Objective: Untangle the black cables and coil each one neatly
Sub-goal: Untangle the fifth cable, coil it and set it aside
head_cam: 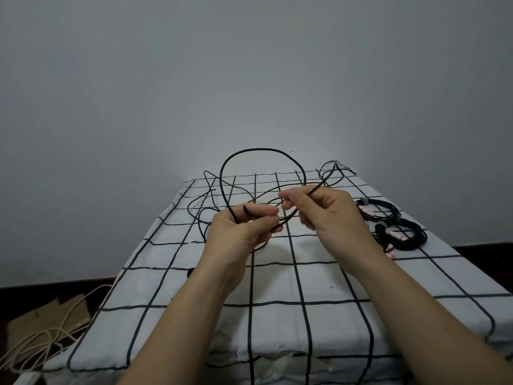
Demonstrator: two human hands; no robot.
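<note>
1. We hold both hands raised above the middle of the desk [319,273], which is covered by a white cloth [155,287] with a black grid.
2. Our left grip [244,229] is narrow: thumb and curled fingers pinch the black cable [263,149], and a short black end sticks up beside the thumb.
3. Our right grip [330,215] is narrow too, pinching the same black cable between thumb and forefinger, just beside the left fingertips.
4. From the left grip the cable rises in a tall loop that arches over both hands and comes down behind the right one; another stretch leaves the right grip and slants up and right toward the desk's far edge.
5. Loose black strands [194,202] lie in open curves on the far left part of the cloth, behind the hands. We cannot tell whether they belong to the held cable.
6. Two coiled black cables [388,211] lie on the right side of the desk, one nearer us than the other, well apart from the hands, each with white-and-red tags [367,211].
7. A plain grey wall [249,79] stands behind the desk.
8. On the floor [41,290] at the left lie a beige cord [41,337] and flat cardboard [55,312].
</note>
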